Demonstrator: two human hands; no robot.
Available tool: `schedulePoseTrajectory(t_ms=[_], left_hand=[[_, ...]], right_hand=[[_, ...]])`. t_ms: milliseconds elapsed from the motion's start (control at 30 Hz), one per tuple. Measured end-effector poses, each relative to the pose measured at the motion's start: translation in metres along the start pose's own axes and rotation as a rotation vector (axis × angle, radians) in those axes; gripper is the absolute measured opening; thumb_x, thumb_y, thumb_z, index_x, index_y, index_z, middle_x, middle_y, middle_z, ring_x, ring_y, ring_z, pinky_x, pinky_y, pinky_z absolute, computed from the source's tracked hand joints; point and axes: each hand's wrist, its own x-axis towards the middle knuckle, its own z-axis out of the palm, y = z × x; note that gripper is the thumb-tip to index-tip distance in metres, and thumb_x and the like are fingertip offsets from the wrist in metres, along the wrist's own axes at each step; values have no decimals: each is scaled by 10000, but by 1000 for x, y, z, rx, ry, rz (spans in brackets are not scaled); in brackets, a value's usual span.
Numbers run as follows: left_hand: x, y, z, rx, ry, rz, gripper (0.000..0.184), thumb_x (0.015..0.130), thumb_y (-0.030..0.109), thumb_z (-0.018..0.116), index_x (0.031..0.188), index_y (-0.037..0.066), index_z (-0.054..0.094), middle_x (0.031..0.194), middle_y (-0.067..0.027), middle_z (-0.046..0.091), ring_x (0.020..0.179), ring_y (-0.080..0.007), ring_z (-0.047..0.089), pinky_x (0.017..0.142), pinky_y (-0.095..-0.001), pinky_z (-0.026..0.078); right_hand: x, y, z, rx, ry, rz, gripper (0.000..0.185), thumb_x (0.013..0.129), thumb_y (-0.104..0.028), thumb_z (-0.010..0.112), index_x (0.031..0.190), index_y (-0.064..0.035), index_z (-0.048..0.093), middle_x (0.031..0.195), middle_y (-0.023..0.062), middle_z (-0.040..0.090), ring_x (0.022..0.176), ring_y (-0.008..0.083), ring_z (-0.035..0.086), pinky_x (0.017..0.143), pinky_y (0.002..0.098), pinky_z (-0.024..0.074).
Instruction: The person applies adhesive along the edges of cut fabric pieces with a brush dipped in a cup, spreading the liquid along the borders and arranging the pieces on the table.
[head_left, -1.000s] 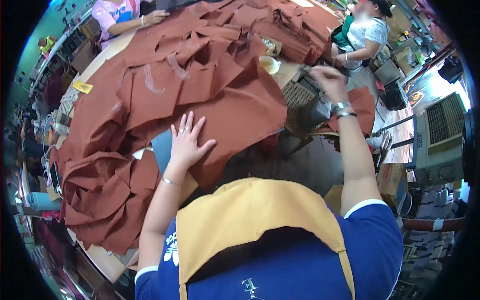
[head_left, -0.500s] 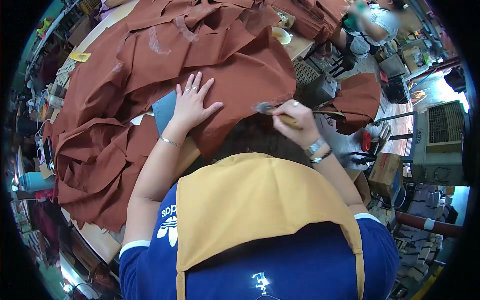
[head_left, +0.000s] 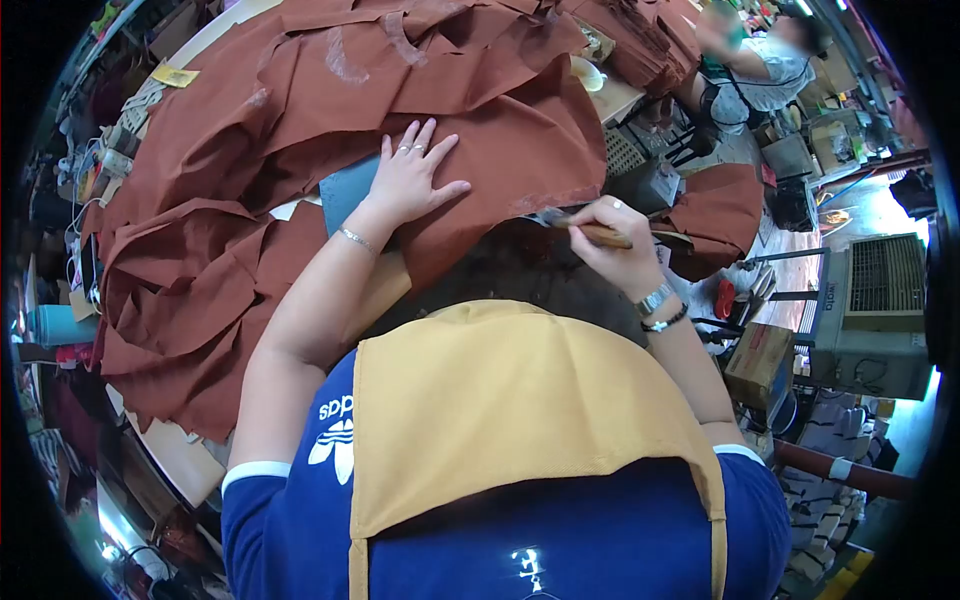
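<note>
My left hand (head_left: 408, 178) lies flat with spread fingers on a reddish-brown sheet of fabric or leather (head_left: 520, 140). My right hand (head_left: 615, 245) grips a brush (head_left: 605, 234) by its wooden handle. The bristle end touches the sheet's near right edge, where a whitish smear (head_left: 565, 200) runs along the border. Under my left wrist a blue-grey flat piece (head_left: 345, 192) shows beneath the brown material. More brown pieces (head_left: 190, 290) lie heaped to the left, and some toward the back carry whitish streaks too.
A pale yellowish bowl (head_left: 588, 74) stands at the back right. Another person (head_left: 765, 70) is beyond it. To the right are more brown material (head_left: 712, 215), a cardboard box (head_left: 762, 365) and a grey air cooler (head_left: 875, 300). A yellow tag (head_left: 174, 75) lies at the far left.
The view has shifted slightly. The brush has moved a little along the sheet's right edge, and its handle lies flatter. My left hand stays pressed on the sheet.
</note>
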Motion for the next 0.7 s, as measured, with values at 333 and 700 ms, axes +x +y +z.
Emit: schedulePoseTrajectory(t_ms=[333, 700], left_hand=[[18, -5, 4, -19, 22, 81, 850, 857, 741, 536, 1511, 208, 433, 1595, -202, 306, 1486, -387, 261, 1174, -643, 192], [41, -8, 7, 15, 18, 175, 830, 868, 738, 527, 1512, 226, 423, 1553, -216, 375, 1455, -412, 308, 1171, -621, 205]], right_hand=[[16, -6, 7, 53, -77, -56, 115, 775, -54, 737, 871, -33, 679, 838, 125, 667, 774, 285, 677, 702, 361, 544], [31, -15, 12, 170, -118, -133, 103, 789, -39, 730, 876, -28, 675, 853, 123, 673, 768, 291, 675, 712, 349, 545]])
